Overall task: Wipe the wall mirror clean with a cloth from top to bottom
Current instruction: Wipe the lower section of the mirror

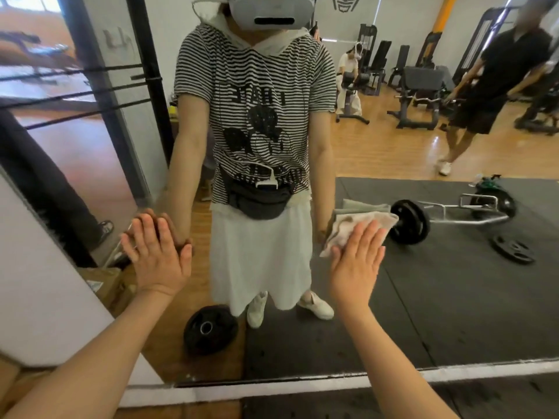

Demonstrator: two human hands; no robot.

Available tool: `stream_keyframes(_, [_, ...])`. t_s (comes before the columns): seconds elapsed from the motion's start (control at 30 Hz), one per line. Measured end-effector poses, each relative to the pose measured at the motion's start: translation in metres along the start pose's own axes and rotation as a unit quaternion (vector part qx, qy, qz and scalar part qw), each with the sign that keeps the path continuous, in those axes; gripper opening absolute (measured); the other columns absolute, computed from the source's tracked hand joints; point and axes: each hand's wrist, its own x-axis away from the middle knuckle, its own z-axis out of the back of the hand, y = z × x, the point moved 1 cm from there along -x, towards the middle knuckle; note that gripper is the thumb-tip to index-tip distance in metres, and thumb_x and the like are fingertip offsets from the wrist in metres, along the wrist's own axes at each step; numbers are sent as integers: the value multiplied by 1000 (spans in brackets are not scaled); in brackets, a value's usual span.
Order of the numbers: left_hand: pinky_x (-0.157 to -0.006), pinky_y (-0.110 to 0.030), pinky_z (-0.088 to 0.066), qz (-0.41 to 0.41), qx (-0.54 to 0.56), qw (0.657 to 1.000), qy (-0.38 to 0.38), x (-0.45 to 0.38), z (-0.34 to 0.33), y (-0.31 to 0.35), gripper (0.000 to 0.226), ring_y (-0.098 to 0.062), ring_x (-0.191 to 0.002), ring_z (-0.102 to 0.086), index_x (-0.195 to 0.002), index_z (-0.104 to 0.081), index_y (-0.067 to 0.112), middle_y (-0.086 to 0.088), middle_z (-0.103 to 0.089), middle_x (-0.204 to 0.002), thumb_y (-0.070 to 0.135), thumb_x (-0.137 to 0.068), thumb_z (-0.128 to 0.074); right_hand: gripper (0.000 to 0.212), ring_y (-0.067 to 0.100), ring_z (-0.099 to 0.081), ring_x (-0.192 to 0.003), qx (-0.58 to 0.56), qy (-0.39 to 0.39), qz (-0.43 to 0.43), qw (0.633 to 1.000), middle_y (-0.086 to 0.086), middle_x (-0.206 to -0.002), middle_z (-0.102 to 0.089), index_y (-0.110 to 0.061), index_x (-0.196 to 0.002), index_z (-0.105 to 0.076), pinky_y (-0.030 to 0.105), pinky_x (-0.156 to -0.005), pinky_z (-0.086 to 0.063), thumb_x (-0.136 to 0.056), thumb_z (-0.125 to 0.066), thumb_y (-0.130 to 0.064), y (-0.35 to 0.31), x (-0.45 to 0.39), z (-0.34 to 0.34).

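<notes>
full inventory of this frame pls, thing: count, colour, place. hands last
wall mirror: 1, fills most of the view, pale frame along its bottom edge
cloth: 1, off-white with brown stains, flat on the glass under the right hand
barbell: 1, silver bar with black plates, reflected on the black mat at right
loose weight plates: 2, black, reflected; one bottom centre, one beside the barbell
gym machines: several, black, reflected upper right
other people: at least 2, reflected upper right, blurred
left hand: 1, open palm pressed on the glass, lower left
right hand: 1, straight fingers pressing the cloth to the glass
</notes>
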Motion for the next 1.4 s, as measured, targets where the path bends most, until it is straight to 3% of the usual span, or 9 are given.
stream_keyframes(0.17, [-118,-43,11,9,6,1000,-17,-2,2,3,67,-23,-148,16,-153,13,14,-3,22,-160,44,-101,-15,67,47,-5,-139,-55,17,-87,995,37,-152,-15,5,-150,-8,36,-118,13,-93,-34,-20,-45,0,-8])
stream_keyframes(0.27, [-118,-42,12,10,-8,1000,-28,-4,5,2,67,-23,-148,16,-154,8,10,-16,9,-161,45,-102,-15,68,48,-13,-137,-28,-31,74,996,30,-149,-22,-3,-148,-19,55,-115,-16,-83,-31,-17,-99,16,-20])
stream_keyframes(0.37, [-118,-40,11,28,-13,998,-49,-5,8,3,66,-21,-148,16,-149,-12,0,-26,-15,-149,47,-102,-15,81,37,11,-147,-3,-49,261,964,11,-162,4,-16,-155,5,60,-116,1,-83,-31,-15,-130,31,-37])
stream_keyframes(0.43, [-118,-40,9,31,-12,998,-61,-4,11,3,67,-20,-148,16,-145,-19,-3,-25,-18,-149,48,-102,-17,81,33,17,-147,19,-35,263,964,8,-161,-1,-16,-154,9,56,-116,12,-84,-31,-16,-130,31,-42])
stream_keyframes(0.67, [-121,-39,8,28,-31,995,-86,-3,23,-1,65,-22,-149,10,-146,-23,-2,-26,-22,-151,35,-95,-37,84,25,13,-149,30,-47,328,943,3,-156,-20,-18,-155,7,51,-118,11,-81,-33,-14,-104,32,-41])
stream_keyframes(0.83, [-119,-39,4,47,-39,991,-116,-5,32,5,66,-22,-149,11,-148,-19,0,-24,-19,-154,34,-94,-35,84,24,12,-149,31,-62,361,930,1,-163,11,-18,-155,7,50,-118,13,-79,-31,-16,-95,33,-40])
stream_keyframes(0.93, [-119,-41,1,56,-52,987,-141,-7,40,9,67,-32,-146,-7,-148,-19,1,-25,-23,-154,36,-93,-35,86,26,12,-149,24,-67,368,927,1,-162,13,-16,-155,5,51,-117,14,-78,-33,-16,-95,34,-40])
stream_keyframes(1.1, [-113,-54,-15,80,-97,972,-201,-11,55,13,70,-22,-146,-3,-150,-24,3,-19,-22,-157,32,-94,-53,114,25,13,-149,-2,-87,371,925,0,-162,14,-17,-155,7,50,-116,16,-68,-66,-14,-92,33,-46])
stream_keyframes(1.4, [-116,-52,-8,104,-132,943,-288,-13,66,22,81,-17,-147,12,-152,-14,3,-12,-1,-159,43,-93,-51,82,22,9,-150,-74,-84,377,919,2,-162,13,-15,-155,4,48,-117,15,-79,-27,-16,-90,32,-42])
